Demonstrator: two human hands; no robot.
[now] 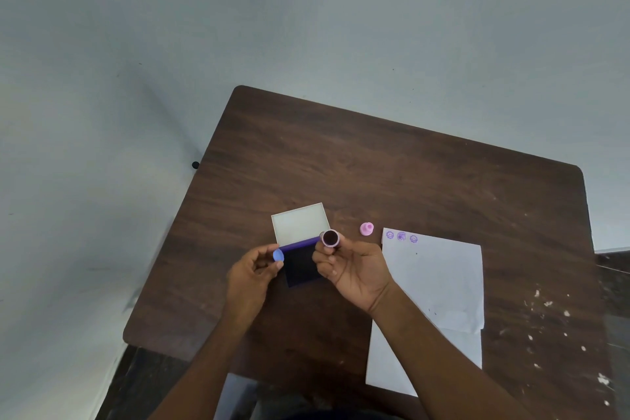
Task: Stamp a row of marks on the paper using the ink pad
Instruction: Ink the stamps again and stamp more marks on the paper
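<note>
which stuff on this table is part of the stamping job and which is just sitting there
In use:
- open ink pad with white lid and dark purple pad
- round pink stamp, held in the right hand
- small blue cap, held in the left hand
- white paper with three purple marks

Lying about:
- small pink stamp standing on the brown wooden table

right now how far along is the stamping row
Done: three purple marks sit along the paper's top left edge. In hand: the right hand holds a round stamp face-up over the open ink pad; the left hand holds a blue cap. Left: the rest of the row is blank.
</note>
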